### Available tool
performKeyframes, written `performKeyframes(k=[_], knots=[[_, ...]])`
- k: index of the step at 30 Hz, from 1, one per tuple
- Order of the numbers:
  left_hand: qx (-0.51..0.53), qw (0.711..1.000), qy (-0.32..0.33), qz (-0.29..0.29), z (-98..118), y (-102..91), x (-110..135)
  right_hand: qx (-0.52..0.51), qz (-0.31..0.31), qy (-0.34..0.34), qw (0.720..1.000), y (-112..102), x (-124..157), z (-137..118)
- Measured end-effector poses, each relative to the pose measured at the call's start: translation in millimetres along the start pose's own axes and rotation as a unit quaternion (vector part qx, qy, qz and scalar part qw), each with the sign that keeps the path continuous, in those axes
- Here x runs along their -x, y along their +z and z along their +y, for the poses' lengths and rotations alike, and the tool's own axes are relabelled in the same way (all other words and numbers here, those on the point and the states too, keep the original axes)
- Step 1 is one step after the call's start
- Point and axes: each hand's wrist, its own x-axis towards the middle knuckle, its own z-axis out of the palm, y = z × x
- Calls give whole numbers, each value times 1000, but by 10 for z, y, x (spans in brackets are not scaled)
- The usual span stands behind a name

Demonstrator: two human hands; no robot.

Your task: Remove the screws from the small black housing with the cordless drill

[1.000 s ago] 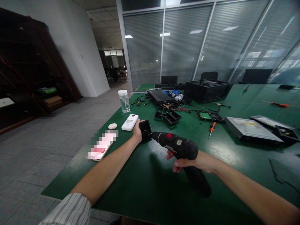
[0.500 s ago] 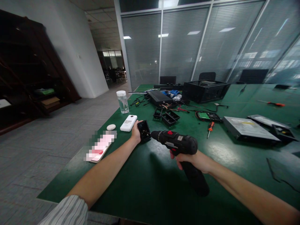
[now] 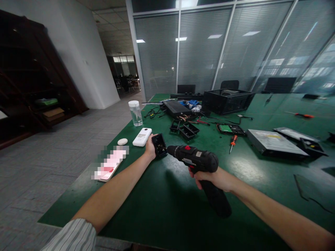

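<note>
Head camera: a black power drill [image 3: 193, 158] is being gripped by the right hand [image 3: 213, 177], and its chuck [image 3: 172, 150] is being pointed leftward at a small black open box [image 3: 159, 145]. The box is being grasped along its left side by the left hand [image 3: 150, 148], with its hollow being turned toward the drill; whether it is being touched by the chuck end cannot be told. Both are being held over the near left part of a green table [image 3: 146, 212]. Just beyond the left hand, a white handheld device [image 3: 142, 137] is being seen, with a white oval object [image 3: 122, 142] and a partly pixelated phone [image 3: 112, 167] being shown farther left. Behind these, a lidded clear jar [image 3: 136, 115] is being supported near the table's left edge. Past the drill, black frames [image 3: 188, 131] are being seen in a cluster, and an orange-handled screwdriver [image 3: 233, 140] is being shown between them and a flat silver drive [image 3: 274, 141] on the right. At the back, a large black case [image 3: 227, 101] is being borne by the table.
</note>
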Motion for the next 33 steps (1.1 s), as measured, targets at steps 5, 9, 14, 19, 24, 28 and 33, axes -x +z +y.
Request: performKeyframes(k=[5, 9, 14, 19, 24, 28, 33], knots=[[-3, 1000, 3, -2, 5, 0, 3, -13, 2, 9, 1000, -2, 0, 8], [0, 1000, 3, -5, 5, -4, -5, -30, -4, 0, 1000, -7, 1, 24], [7, 1000, -2, -7, 2, -9, -13, -10, 2, 1, 1000, 6, 10, 8], [0, 1000, 0, -12, 7, -7, -4, 2, 8, 4, 1000, 23, 20, -18], [-5, 1000, 3, -12, 9, -10, -8, -23, 5, -3, 1000, 4, 15, 12], [-1, 1000, 0, -15, 13, -12, -8, -22, 16, 2, 1000, -18, 10, 49], [1, 1000, -8, -22, 22, -8, -3, 14, 13, -5, 1000, -8, 6, 56]])
